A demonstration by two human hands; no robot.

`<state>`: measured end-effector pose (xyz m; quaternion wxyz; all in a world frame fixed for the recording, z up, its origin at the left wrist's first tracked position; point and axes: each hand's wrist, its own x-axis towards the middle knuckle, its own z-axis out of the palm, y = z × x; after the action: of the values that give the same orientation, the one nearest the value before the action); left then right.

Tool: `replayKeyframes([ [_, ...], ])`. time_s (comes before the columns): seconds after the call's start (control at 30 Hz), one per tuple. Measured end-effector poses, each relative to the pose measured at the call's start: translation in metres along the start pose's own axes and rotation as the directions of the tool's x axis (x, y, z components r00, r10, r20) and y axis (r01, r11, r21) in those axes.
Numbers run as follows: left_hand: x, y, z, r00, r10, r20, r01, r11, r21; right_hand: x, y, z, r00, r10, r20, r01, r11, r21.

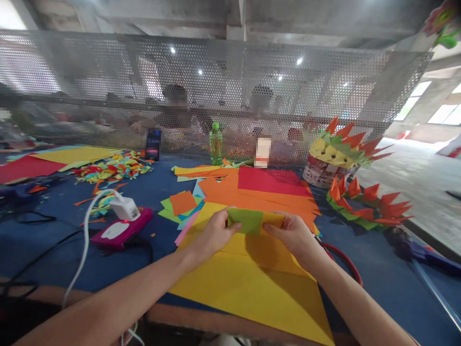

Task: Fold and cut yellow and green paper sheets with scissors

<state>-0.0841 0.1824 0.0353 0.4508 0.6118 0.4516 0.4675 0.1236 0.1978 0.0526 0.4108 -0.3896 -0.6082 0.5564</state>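
Observation:
Between my two hands is a folded paper strip, green on its left part and yellow-orange on its right. My left hand pinches the green end between thumb and fingers. At the yellow-orange end, my right hand grips with its thumb in front. The strip is held a little above large yellow sheets that lie on the blue table. Beyond them are orange paper sheets and a red sheet. Small cut squares, an orange square on top, lie left of my hands.
A pink power strip with a white charger sits left. Paper scraps are heaped behind it. A green bottle stands by the perforated screen. Spiky paper rings and a blue-handled glue gun are right.

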Motion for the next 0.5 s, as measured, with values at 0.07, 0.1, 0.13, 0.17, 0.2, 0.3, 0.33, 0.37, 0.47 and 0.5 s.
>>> replayKeyframes([
  [0.07, 0.000, -0.002, 0.000, 1.000, -0.003, 0.004, 0.003, 1.000, 0.001, 0.000, 0.001, 0.000, 1.000, 0.005, 0.012, -0.005, 1.000, -0.010],
  [0.1, 0.000, -0.003, 0.000, 1.000, -0.003, 0.004, 0.003, 1.000, 0.005, 0.000, 0.001, 0.000, 1.000, 0.006, 0.018, -0.006, 1.000, -0.012],
  [0.13, 0.000, -0.003, 0.000, 1.000, -0.002, 0.003, 0.002, 1.000, 0.013, -0.001, 0.001, 0.000, 1.000, 0.008, 0.025, -0.007, 1.000, -0.012],
  [0.17, 0.000, -0.004, 0.000, 1.000, -0.001, -0.001, 0.001, 1.000, 0.024, -0.001, 0.000, 0.001, 0.999, 0.010, 0.034, -0.009, 1.000, -0.010],
  [0.2, 0.000, -0.004, 0.000, 1.000, -0.001, -0.008, 0.001, 0.999, 0.036, -0.001, -0.001, 0.001, 0.999, 0.011, 0.043, -0.011, 1.000, -0.006],
  [0.3, 0.000, -0.005, 0.000, 1.000, -0.002, -0.026, 0.003, 0.998, 0.059, -0.003, -0.005, 0.003, 0.997, 0.001, 0.075, -0.002, 1.000, 0.007],
  [0.33, 0.000, -0.005, 0.000, 1.000, -0.003, -0.028, 0.005, 0.998, 0.063, -0.003, -0.006, 0.003, 0.997, -0.003, 0.077, 0.002, 1.000, 0.011],
  [0.37, 0.001, -0.006, 0.000, 1.000, -0.003, -0.030, 0.005, 0.998, 0.066, -0.003, -0.007, 0.003, 0.998, -0.006, 0.067, 0.005, 1.000, 0.011],
  [0.47, 0.002, -0.010, -0.001, 0.999, -0.005, -0.037, 0.008, 0.997, 0.071, -0.002, -0.004, 0.003, 1.000, 0.017, -0.018, -0.017, 1.000, 0.008],
  [0.5, 0.002, -0.011, -0.001, 0.999, -0.006, -0.038, 0.009, 0.997, 0.076, -0.002, -0.003, 0.003, 0.999, 0.030, -0.039, -0.029, 0.999, 0.014],
])
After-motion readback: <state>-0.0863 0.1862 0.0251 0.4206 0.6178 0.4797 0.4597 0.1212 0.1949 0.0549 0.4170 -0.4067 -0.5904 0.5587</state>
